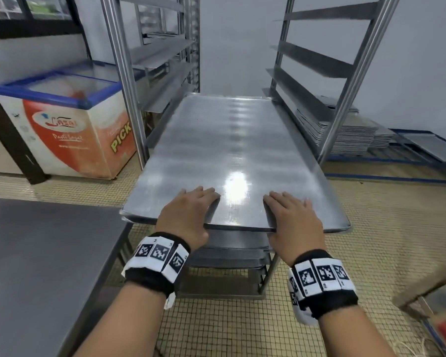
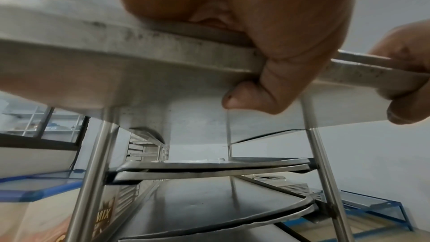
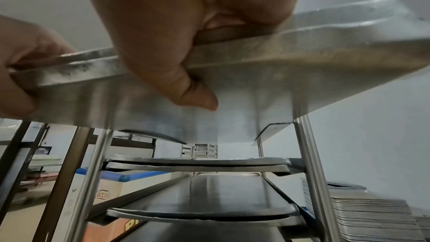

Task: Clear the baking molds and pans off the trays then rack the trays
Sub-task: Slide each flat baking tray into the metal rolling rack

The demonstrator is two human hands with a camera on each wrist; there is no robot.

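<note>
A bare steel tray (image 1: 216,150) lies partly inside the tall metal rack (image 1: 124,81), its far end on the side rails and its near end sticking out. My left hand (image 1: 191,212) grips the near edge left of centre, fingers flat on top and thumb (image 2: 246,97) curled under the rim (image 2: 139,58). My right hand (image 1: 291,217) grips the same edge right of centre, its thumb (image 3: 186,89) under the tray (image 3: 302,58). Several other trays (image 2: 209,168) sit on lower rails (image 3: 197,165). No molds or pans are in view.
A steel table (image 1: 36,266) stands at my left. A chest freezer (image 1: 70,124) with blue trim is beyond it. A stack of trays (image 1: 345,135) rests on a low blue frame right of the rack. The floor is small beige tiles.
</note>
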